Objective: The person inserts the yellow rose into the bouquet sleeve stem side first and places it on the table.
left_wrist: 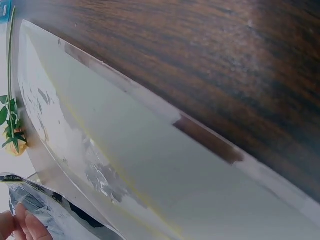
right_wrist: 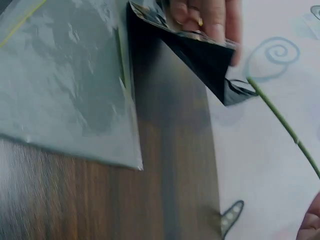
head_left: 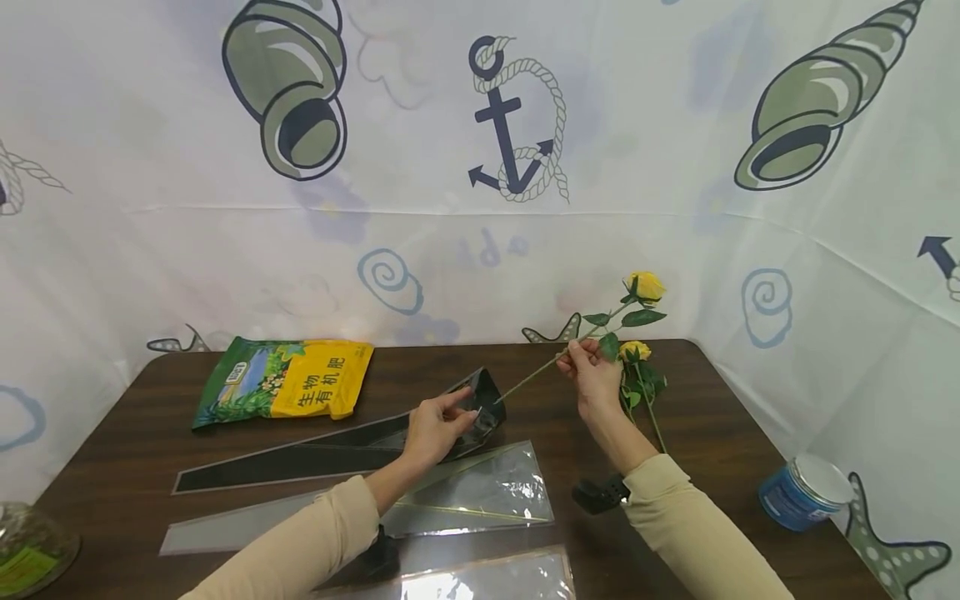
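Note:
My left hand [head_left: 437, 427] grips the mouth of a long tapered black flower sleeve [head_left: 300, 460], whose wide end stands raised and spread toward the right. Between finger and thumb, my right hand [head_left: 594, 382] pinches the green stem of a yellow rose [head_left: 646, 287], bloom up and to the right. The bare stem end [right_wrist: 250, 80] overlaps the sleeve's opening in the right wrist view. Beside my right hand, a second yellow rose [head_left: 636, 350] lies on the table. A clear-fronted tapered sleeve [head_left: 495, 492] lies flat just in front of the black one.
Another clear sleeve [head_left: 495, 579] lies at the near edge. A green and yellow fertilizer bag [head_left: 288, 379] rests at the back left of the dark wooden table [head_left: 720, 467]. A blue tin [head_left: 804, 493] stands at the right, a jar [head_left: 33, 550] at the left. Patterned cloth hangs behind.

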Action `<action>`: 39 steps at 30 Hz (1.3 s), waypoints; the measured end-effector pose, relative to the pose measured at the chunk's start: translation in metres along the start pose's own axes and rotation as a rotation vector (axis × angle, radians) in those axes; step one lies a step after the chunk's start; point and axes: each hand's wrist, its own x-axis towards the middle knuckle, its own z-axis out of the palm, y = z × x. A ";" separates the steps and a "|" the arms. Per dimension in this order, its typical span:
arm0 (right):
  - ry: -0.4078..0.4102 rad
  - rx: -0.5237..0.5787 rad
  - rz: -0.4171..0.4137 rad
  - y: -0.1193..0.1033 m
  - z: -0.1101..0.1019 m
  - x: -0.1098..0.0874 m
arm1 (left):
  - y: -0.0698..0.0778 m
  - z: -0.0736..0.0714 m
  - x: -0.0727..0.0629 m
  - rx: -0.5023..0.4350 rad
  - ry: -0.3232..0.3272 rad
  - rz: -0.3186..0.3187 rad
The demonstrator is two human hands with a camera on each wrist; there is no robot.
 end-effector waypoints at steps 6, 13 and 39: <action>0.029 -0.011 -0.061 0.017 0.009 -0.007 | 0.002 0.000 -0.001 -0.008 -0.003 0.015; 0.009 -0.068 -0.039 0.034 0.017 -0.019 | 0.004 0.002 0.000 0.002 0.003 0.035; -0.088 -0.301 -0.034 0.059 0.032 -0.045 | 0.023 0.007 0.002 -0.026 0.003 0.105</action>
